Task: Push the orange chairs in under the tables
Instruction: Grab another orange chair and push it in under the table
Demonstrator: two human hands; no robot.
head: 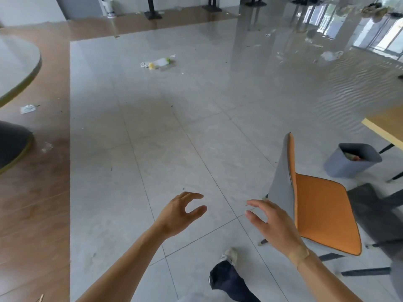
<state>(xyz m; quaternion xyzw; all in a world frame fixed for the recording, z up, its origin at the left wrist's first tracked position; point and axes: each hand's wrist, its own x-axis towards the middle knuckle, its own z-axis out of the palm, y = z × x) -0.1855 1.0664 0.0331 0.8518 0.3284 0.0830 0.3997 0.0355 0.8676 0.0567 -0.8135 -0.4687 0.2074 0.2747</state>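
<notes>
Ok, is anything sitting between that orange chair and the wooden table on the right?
Yes. A grey waste bin stands on the floor between the orange chair and the wooden table, near the table's leg. Both hands are empty and clear of the chair.

Daylight from tall windows (390, 38) is glaring across a glossy grey tiled floor (174, 131) that is meeting brown wood-look flooring (37, 192) on the left, where a round grey table (15, 62) is standing, with litter (158, 62) lying about.

Orange-seated, grey-backed chair (322, 205) upright, apart from wooden table (383, 125)
</notes>
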